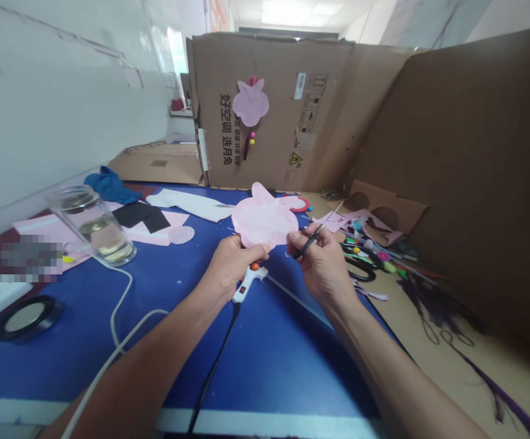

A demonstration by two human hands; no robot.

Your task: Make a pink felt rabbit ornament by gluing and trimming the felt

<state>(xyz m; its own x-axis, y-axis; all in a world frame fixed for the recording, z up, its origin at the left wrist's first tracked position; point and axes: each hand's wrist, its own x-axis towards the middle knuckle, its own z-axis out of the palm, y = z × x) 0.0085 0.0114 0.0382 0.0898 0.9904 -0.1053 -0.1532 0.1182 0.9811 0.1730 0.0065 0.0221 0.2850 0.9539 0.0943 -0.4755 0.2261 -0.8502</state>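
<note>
Pink paper cutout (pixel 265 221) pinched in left hand (pixel 229 263); right hand (pixel 323 263) closed round black-handled tool (pixel 309 240).

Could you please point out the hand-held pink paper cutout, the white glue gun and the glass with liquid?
Pink paper cutout (pixel 265 222): head view, middle of its broad face.
White glue gun (pixel 247 283): head view, on its body.
Glass with liquid (pixel 98 228): head view, on its side wall.

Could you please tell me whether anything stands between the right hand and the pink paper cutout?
Nothing visible does: the right hand is at the right edge of the pink paper cutout, which the left hand grips. The right hand's black-handled tool points away from it.
</note>
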